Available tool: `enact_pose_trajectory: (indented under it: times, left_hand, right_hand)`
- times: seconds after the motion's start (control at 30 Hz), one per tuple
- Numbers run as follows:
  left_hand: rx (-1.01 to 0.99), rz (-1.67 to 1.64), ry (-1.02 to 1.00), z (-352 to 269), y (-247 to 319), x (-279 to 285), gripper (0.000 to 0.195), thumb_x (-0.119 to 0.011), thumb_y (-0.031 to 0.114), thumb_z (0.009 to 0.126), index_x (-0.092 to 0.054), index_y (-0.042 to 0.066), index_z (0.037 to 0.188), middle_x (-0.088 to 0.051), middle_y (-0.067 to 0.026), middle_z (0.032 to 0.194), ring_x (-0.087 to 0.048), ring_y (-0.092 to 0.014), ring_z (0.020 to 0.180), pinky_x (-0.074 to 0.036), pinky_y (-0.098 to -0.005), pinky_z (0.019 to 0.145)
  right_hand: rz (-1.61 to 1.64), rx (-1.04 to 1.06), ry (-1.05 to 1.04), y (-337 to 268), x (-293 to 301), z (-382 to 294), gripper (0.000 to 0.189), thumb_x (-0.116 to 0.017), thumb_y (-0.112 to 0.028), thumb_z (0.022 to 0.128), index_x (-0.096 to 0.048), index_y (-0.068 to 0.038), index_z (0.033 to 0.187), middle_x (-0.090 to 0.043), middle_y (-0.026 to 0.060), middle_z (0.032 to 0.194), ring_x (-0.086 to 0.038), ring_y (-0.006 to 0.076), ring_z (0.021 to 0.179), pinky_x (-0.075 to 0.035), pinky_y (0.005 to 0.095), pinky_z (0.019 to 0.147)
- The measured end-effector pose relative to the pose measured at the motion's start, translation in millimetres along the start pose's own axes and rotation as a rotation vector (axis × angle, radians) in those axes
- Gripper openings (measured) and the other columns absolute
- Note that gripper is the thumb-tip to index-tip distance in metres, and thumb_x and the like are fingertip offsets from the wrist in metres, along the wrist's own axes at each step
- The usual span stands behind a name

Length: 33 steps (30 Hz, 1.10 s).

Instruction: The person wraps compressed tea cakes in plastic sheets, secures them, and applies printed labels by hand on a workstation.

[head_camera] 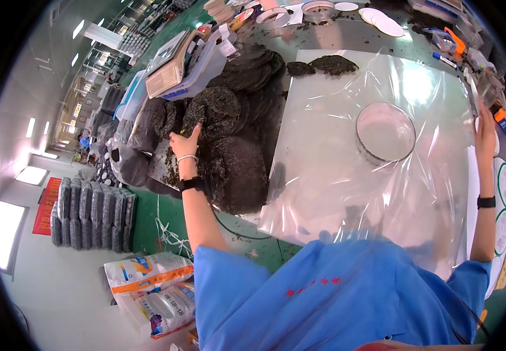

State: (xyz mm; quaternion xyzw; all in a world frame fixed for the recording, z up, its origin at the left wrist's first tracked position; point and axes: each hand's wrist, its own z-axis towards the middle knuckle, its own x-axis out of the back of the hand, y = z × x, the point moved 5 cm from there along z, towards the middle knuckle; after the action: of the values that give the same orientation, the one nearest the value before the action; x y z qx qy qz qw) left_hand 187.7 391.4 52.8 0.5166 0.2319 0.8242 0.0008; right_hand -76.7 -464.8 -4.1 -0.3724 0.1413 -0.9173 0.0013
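Note:
My left hand [185, 142] reaches over dark, flaky dried seaweed-like sheets [212, 109] stacked at the left of the table; its thumb is spread, and whether it grips any of them cannot be told. On the table's right side, my right hand [484, 127] touches a whitish object at the edge of a clear plastic film [323, 162]; its grip is unclear. Between the hands, a round transparent ring [385, 132] rests on the film. Two dark clumps [334, 65] lie at the film's far edge. A large dark round stack [237, 175] is near my left forearm.
Plastic bins [196, 72] stand behind the dark stacks. White discs [382, 22] and more rings [318, 9] lie at the far side. A blue marker [445, 60] and an orange-handled tool [455, 40] are at the right. Printed sacks [160, 291] stand on the floor at lower left.

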Motion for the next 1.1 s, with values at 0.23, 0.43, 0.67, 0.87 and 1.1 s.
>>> enact_pose_trajectory:
  times: [0.23, 0.43, 0.67, 0.87, 1.1]
  left_hand:
    - [0.102, -0.087, -0.266, 10, -5, -23, 0.106, -0.088, 0.059, 0.069, -0.052, -0.007, 0.143, -0.059, -0.0257, 0.140, -0.060, -0.034, 0.128, -0.050, -0.0438, 0.104]
    - [-0.204, -0.082, 0.158, 9, 10, 2, 0.071, -0.096, 0.040, 0.065, -0.061, -0.001, 0.112, -0.068, -0.0114, 0.094, -0.067, -0.030, 0.085, -0.054, -0.0406, 0.080]
    - [0.205, -0.877, -0.191, 33, 40, 9, 0.063, -0.091, 0.011, 0.075, -0.053, -0.002, 0.123, -0.062, -0.0040, 0.092, -0.062, -0.015, 0.077, -0.047, -0.0320, 0.059]
    - [-0.232, -1.289, -0.559, -30, 213, 8, 0.036, -0.078, 0.003, 0.087, -0.065, -0.003, 0.120, -0.072, -0.0118, 0.113, -0.070, -0.021, 0.101, -0.056, -0.0353, 0.085]
    - [-0.948, -0.843, -0.271, -243, 346, -7, 0.028, -0.067, 0.001, 0.093, -0.066, 0.001, 0.120, -0.071, -0.0139, 0.118, -0.068, -0.026, 0.102, -0.053, -0.0347, 0.091]
  right_hand:
    - [0.308, 0.286, -0.335, -225, -47, -47, 0.050, -0.058, -0.008, 0.097, -0.051, 0.001, 0.146, -0.054, 0.0169, 0.147, -0.047, 0.0361, 0.138, -0.036, 0.0437, 0.118]
    - [0.312, 0.229, -0.447, -264, -57, -77, 0.047, -0.067, -0.014, 0.093, -0.058, 0.003, 0.136, -0.045, 0.0166, 0.154, -0.043, 0.0386, 0.141, -0.037, 0.0485, 0.116]
    - [0.466, 0.063, -0.437, -253, -47, -71, 0.039, -0.068, -0.014, 0.094, -0.063, -0.001, 0.130, -0.052, 0.0146, 0.148, -0.044, 0.0386, 0.140, -0.036, 0.0488, 0.117]
    - [0.316, 0.068, -0.457, -234, -53, -81, 0.035, -0.067, -0.024, 0.096, -0.067, -0.004, 0.125, -0.066, 0.0129, 0.130, -0.046, 0.0355, 0.139, -0.028, 0.0512, 0.120]
    - [0.399, -0.187, -0.131, -209, -6, -61, 0.026, -0.064, -0.018, 0.098, -0.069, -0.005, 0.119, -0.067, 0.0154, 0.124, -0.053, 0.0360, 0.130, -0.037, 0.0464, 0.110]
